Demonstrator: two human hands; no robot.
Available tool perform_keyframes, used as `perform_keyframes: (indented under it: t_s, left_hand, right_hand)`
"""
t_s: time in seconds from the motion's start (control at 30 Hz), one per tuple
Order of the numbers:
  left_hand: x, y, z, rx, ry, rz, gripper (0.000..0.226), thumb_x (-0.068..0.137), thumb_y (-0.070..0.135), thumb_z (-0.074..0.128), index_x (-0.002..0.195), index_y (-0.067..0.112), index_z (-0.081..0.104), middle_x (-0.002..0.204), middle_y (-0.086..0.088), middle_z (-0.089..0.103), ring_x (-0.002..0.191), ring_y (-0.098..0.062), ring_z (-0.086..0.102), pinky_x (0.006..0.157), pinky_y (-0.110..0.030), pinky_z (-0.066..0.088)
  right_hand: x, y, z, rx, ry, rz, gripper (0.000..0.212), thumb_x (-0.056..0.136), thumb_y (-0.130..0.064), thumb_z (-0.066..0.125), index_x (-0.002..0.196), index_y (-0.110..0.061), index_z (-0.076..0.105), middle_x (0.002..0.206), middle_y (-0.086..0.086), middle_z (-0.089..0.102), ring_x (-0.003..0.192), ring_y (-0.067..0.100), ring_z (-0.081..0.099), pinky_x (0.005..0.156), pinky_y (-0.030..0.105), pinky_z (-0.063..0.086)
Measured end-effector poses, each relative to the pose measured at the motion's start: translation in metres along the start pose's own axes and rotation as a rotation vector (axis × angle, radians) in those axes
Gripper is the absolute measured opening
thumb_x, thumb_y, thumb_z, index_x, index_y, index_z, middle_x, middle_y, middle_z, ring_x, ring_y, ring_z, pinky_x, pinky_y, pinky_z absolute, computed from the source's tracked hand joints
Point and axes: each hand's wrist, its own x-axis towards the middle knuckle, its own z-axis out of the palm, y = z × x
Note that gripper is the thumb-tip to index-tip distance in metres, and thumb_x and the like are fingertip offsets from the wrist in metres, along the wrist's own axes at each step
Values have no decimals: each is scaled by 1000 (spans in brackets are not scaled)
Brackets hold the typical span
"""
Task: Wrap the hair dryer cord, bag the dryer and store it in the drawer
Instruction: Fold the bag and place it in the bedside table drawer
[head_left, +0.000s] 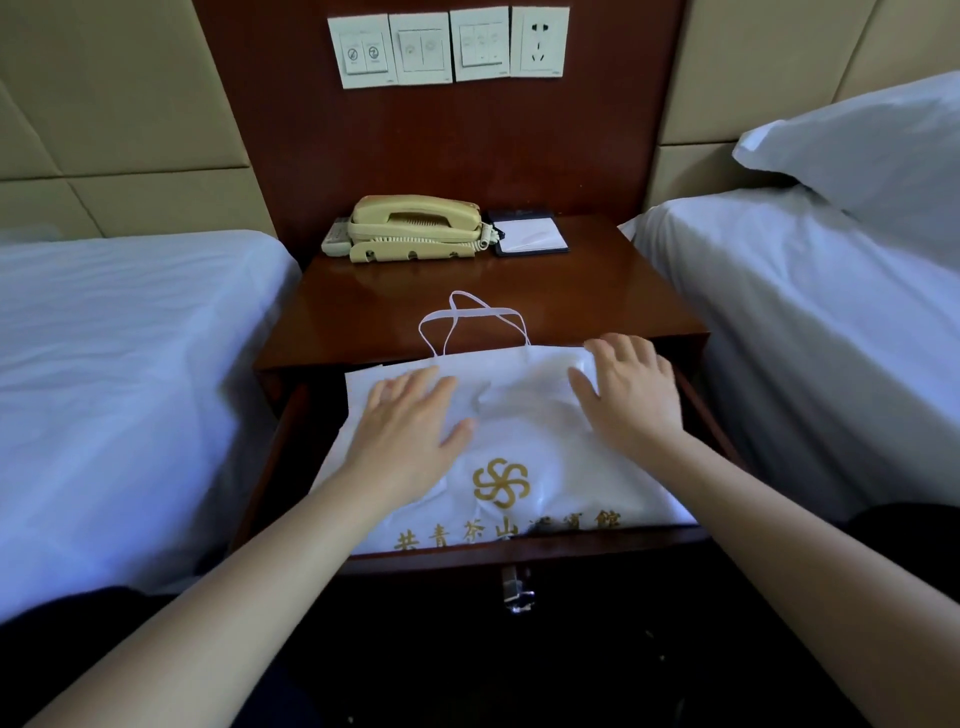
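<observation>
Nearest is the metal pull (514, 590) on the dark wooden front of the open drawer (519, 552). Inside the drawer lies the white drawstring bag (524, 441), nearly filling it from side to side. A gold pinwheel logo (501, 482) and a row of gold characters are printed on the bag's near end. The hair dryer cannot be seen. The fabric only swells into a rounded bulge near the middle of the bag.

Both bare forearms reach in from the bottom corners. The left grip (410, 421) is released, its palm down and fingers straight and together, flat on the bag's left half. The right grip (631, 389) is also released. Its fingers are spread and slightly bent, and it rests on the bag's far right corner with the thumb on the fabric.

The bag's far edge rises against the lip of the counter (597, 291). Its white cord loops (467, 317) spill onto the glossy brown top.

At the back of the counter sits a cream corded telephone (410, 226), with a notepad (530, 236) in a dark holder just beside it on the right. Above them, on the wood wall panel, is a row of white switch plates (421, 49) and a power socket (539, 44).

A white-sheeted bed (130, 338) flanks the counter on the left and another bed (805, 312) on the right. The right one has a pillow (872, 150) at its head.
</observation>
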Motion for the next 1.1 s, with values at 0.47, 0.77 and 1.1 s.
perform_keyframes:
  t_s: [0.47, 0.77, 1.1]
  left_hand:
    - [32, 24, 54, -461, -417, -162, 65, 95, 54, 28, 150, 36, 0, 161, 8, -5, 147, -11, -5, 117, -50, 11]
    - [35, 13, 47, -696, -696, -252, 79, 89, 61, 38, 150, 36, -5, 160, 9, 6, 146, -20, 16, 115, -37, 19]
    - [51, 6, 64, -494, -532, -289, 75, 89, 68, 23, 152, 30, 5, 160, 10, -8, 147, -12, -10, 117, -50, -2]
  right_hand:
    - [13, -29, 30, 287, -315, -346, 64, 88, -49, 19, 147, -23, 25, 159, 0, 3, 147, 12, 2, 115, 32, 9]
    - [16, -34, 24, 92, -581, -311, 57, 98, -47, 24, 149, -24, 17, 158, -2, 16, 146, 15, 11, 115, 34, 9]
    - [41, -27, 44, 416, -681, -6, 53, 99, -45, 25, 146, -22, 27, 157, -1, 21, 146, 13, 9, 118, 34, 4]
